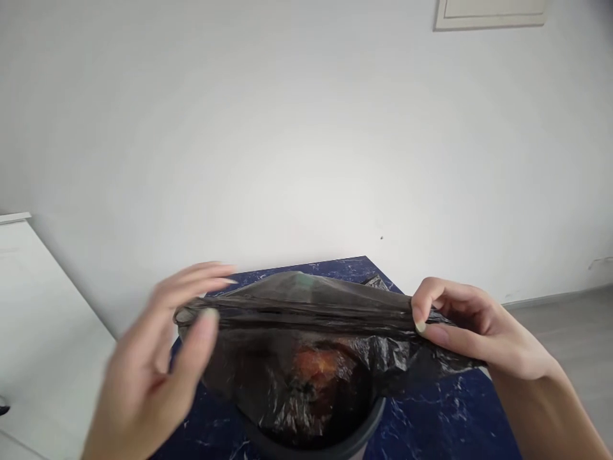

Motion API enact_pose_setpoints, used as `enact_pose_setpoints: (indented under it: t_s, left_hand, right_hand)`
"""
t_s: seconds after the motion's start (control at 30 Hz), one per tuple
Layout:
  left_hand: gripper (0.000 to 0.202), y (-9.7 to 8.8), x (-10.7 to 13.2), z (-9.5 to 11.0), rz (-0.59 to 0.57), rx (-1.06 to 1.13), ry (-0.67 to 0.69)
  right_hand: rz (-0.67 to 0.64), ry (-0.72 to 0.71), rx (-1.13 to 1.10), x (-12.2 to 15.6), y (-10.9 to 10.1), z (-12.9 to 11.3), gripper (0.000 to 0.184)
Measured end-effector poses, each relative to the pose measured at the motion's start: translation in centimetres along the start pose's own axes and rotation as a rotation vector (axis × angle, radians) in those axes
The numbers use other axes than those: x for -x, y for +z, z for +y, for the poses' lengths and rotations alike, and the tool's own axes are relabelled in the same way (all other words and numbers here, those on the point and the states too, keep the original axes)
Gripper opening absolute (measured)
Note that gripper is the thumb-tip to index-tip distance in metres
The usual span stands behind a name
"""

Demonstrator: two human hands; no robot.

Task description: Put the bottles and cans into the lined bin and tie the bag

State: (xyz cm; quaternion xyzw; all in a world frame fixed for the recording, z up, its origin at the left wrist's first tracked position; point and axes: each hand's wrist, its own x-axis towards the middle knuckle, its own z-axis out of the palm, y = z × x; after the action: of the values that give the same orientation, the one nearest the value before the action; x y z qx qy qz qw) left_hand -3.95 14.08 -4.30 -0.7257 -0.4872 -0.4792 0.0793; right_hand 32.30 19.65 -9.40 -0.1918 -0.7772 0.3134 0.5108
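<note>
A thin black plastic bag (292,319) is stretched sideways between my hands, its top edge gathered into a band. My right hand (460,326) pinches the right end of it between thumb and fingers. At the other end my left hand (158,345) has its thumb and fingers apart around the bag's corner, slightly blurred. Below the bag stands a round bin with a dark grey rim (366,431), partly covered by the plastic. Something orange-brown (316,364) shows through the bag; I cannot make out what it is.
Under the bin is a dark blue marbled table top (440,415), its far edge near a white wall (306,140). A white cabinet (43,332) stands on the left. Grey floor (575,326) shows at the right, and a framed white panel (491,13) is on the wall.
</note>
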Motion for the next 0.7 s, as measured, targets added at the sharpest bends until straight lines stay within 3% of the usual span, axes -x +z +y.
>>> enact_pose_setpoints:
  t_s: [0.07,0.17,0.23,0.3,0.37,0.47,0.53,0.7]
  left_hand:
    - [0.043,1.1,-0.6,2.4,-0.275,0.074,0.152]
    - [0.092,3.6,-1.9,5.1,-0.589,0.036,0.142]
    - [0.12,5.4,-2.8,6.6,-0.737,0.009,0.123]
    - [0.132,7.0,-3.7,7.8,-0.801,0.025,0.131]
    - [0.118,8.1,-4.4,8.7,-0.791,0.077,0.182]
    - [0.046,8.7,-5.1,9.2,-0.775,0.156,0.308]
    - [0.017,8.6,-5.2,9.3,-0.795,0.168,0.351]
    - [0.023,7.8,-5.0,9.4,-0.723,0.136,0.313]
  right_hand:
    - [0.005,0.023,-0.032,0.1,-0.1,-0.2,0.008]
    - [0.025,0.076,-0.129,0.1,0.0,-0.8,0.007]
    - [0.048,0.108,-0.211,0.0,0.3,-1.4,0.006]
    - [0.084,0.124,-0.284,-0.2,0.9,-2.0,0.007]
    - [0.113,0.131,-0.359,-0.4,1.8,-2.7,0.007]
    - [0.108,0.159,-0.465,-0.6,3.1,-3.6,0.006]
    - [0.128,0.159,-0.503,-0.8,3.6,-3.8,0.012]
    - [0.357,0.057,-0.494,-1.4,3.1,-3.1,0.025]
